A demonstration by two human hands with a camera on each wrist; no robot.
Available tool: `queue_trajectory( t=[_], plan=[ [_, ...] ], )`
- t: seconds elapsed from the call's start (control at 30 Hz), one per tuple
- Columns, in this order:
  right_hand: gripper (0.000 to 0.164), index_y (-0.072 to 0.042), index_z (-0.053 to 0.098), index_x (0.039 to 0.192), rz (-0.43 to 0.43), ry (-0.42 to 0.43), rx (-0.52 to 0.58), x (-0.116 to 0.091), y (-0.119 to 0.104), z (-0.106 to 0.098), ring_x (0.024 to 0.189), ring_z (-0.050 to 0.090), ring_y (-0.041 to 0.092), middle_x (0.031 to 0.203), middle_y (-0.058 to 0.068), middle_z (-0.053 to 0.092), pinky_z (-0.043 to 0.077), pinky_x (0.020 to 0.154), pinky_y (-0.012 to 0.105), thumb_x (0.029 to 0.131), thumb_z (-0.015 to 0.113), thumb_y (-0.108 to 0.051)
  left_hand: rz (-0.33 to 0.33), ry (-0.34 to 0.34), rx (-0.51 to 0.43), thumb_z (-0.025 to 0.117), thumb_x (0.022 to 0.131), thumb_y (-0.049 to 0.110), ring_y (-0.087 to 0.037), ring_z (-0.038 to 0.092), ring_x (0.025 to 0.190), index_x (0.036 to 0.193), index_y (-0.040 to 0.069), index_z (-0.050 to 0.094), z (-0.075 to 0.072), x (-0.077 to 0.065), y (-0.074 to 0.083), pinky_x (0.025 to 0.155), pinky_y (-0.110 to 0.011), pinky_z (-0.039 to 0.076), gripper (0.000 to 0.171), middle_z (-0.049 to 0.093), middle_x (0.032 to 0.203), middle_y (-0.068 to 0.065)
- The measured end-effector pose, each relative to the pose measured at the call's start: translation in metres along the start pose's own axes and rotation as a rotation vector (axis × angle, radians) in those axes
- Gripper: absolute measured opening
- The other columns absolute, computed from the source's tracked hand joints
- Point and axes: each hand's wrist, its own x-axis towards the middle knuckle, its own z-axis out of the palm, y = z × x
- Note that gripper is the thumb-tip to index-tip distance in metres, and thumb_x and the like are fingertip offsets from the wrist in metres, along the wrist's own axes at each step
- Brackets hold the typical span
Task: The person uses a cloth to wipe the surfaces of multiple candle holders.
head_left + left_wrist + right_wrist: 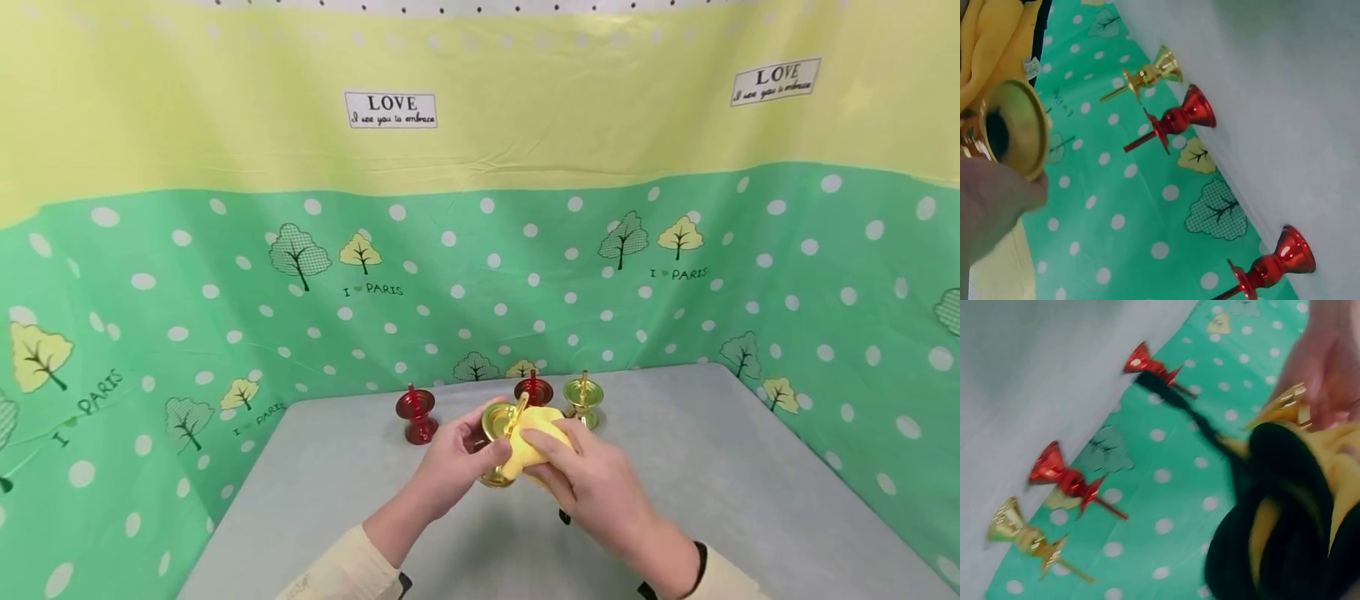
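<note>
Above the table, my left hand [450, 458] holds a gold candle holder [497, 422], tilted, with its spike pointing up. My right hand [603, 487] grips a bunched yellow cloth [536, 437] and presses it against the holder's spike and dish. The left wrist view shows the hollow flared base of the gold candle holder [1025, 134] beside my left thumb [1004, 200]. Dark trim runs along the cloth [1291, 487] in the right wrist view, where folds hide most of the holder and my right fingers.
Toward the back of the grey table [337, 492] stand a red candle holder [420, 429] on the left, another red one [534, 390] behind my hands, and a gold one [583, 393] to its right. A green and yellow printed curtain [487, 283] surrounds the table's back and sides.
</note>
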Motion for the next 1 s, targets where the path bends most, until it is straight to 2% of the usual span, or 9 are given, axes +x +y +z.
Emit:
queue_trajectory(
  t=[0.1,0.2,0.27,0.33,0.5,0.6,0.7,0.83,1.0],
  plan=[
    [0.039,-0.026,0.074,0.13,-0.045,-0.023,0.069,0.0,0.011,-0.001,0.093,0.073,0.017,0.115,0.004,0.072,0.064,0.075,0.031,0.106,0.056,-0.051,0.05,-0.157,-0.086,0.072,0.104,0.037,-0.01,0.073,0.107,0.156,-0.002,0.05,-0.008,-0.002,0.001,0.09,-0.027,0.064,0.068,0.073,0.135,-0.009],
    [0.038,-0.027,0.073,0.131,-0.087,-0.069,0.153,0.0,0.023,-0.003,0.097,0.075,0.017,0.119,0.004,0.073,0.064,0.079,0.028,0.105,0.056,-0.051,0.06,-0.344,-0.204,0.062,0.109,0.036,-0.005,0.074,0.104,0.139,-0.001,0.063,-0.015,-0.004,0.004,0.093,-0.025,0.062,0.047,0.078,0.121,0.003],
    [0.037,-0.025,0.073,0.13,-0.109,-0.072,0.16,0.001,0.024,-0.003,0.095,0.076,0.017,0.118,0.005,0.074,0.064,0.077,0.028,0.108,0.055,-0.049,0.03,-0.375,-0.224,0.057,0.112,0.036,-0.004,0.073,0.103,0.133,0.003,0.064,-0.015,-0.005,0.006,0.094,-0.024,0.061,0.04,0.079,0.114,0.008],
    [0.036,-0.022,0.074,0.125,-0.117,-0.026,0.093,0.0,0.021,-0.002,0.087,0.076,0.017,0.112,0.005,0.074,0.064,0.07,0.028,0.11,0.053,-0.048,-0.012,-0.298,-0.203,0.055,0.112,0.041,-0.005,0.073,0.104,0.132,0.006,0.062,-0.012,-0.004,0.007,0.096,-0.025,0.06,0.041,0.078,0.112,0.008],
    [0.036,-0.016,0.076,0.11,-0.106,0.169,-0.224,-0.001,0.008,0.005,0.062,0.068,0.021,0.096,0.007,0.074,0.057,0.049,0.036,0.113,0.053,-0.045,-0.093,0.049,-0.055,0.063,0.106,0.044,-0.01,0.073,0.108,0.146,0.0,0.054,0.004,-0.001,0.005,0.101,-0.03,0.059,0.06,0.077,0.126,-0.009],
    [0.033,-0.018,0.077,0.109,-0.129,0.206,-0.264,-0.001,0.005,0.007,0.061,0.068,0.023,0.096,0.009,0.074,0.057,0.048,0.037,0.111,0.057,-0.044,-0.068,0.094,-0.033,0.065,0.108,0.035,-0.012,0.073,0.107,0.147,-0.001,0.054,0.007,-0.002,0.003,0.097,-0.03,0.061,0.055,0.074,0.132,-0.016],
    [0.034,-0.023,0.078,0.116,-0.153,0.146,-0.144,0.0,0.01,0.005,0.07,0.07,0.02,0.103,0.007,0.074,0.059,0.053,0.033,0.109,0.059,-0.05,-0.013,0.033,-0.044,0.062,0.11,0.032,-0.01,0.072,0.103,0.147,-0.004,0.053,0.002,-0.006,0.002,0.091,-0.027,0.062,0.052,0.073,0.125,-0.01],
    [0.04,-0.028,0.076,0.124,-0.189,0.02,0.062,-0.002,0.027,-0.001,0.088,0.073,0.018,0.114,0.004,0.071,0.063,0.067,0.031,0.106,0.054,-0.057,0.033,-0.15,-0.076,0.051,0.114,0.032,-0.006,0.071,0.098,0.142,-0.008,0.053,-0.006,-0.01,0.002,0.089,-0.024,0.06,0.049,0.073,0.111,0.004],
    [0.043,-0.028,0.075,0.125,-0.321,-0.042,0.131,0.001,0.036,-0.008,0.095,0.074,0.019,0.118,0.006,0.072,0.065,0.076,0.034,0.105,0.048,-0.053,-0.053,-0.356,-0.171,0.042,0.116,0.042,-0.004,0.074,0.096,0.123,0.0,0.064,-0.012,-0.011,0.005,0.09,-0.023,0.061,0.049,0.078,0.102,0.009]
  ],
)
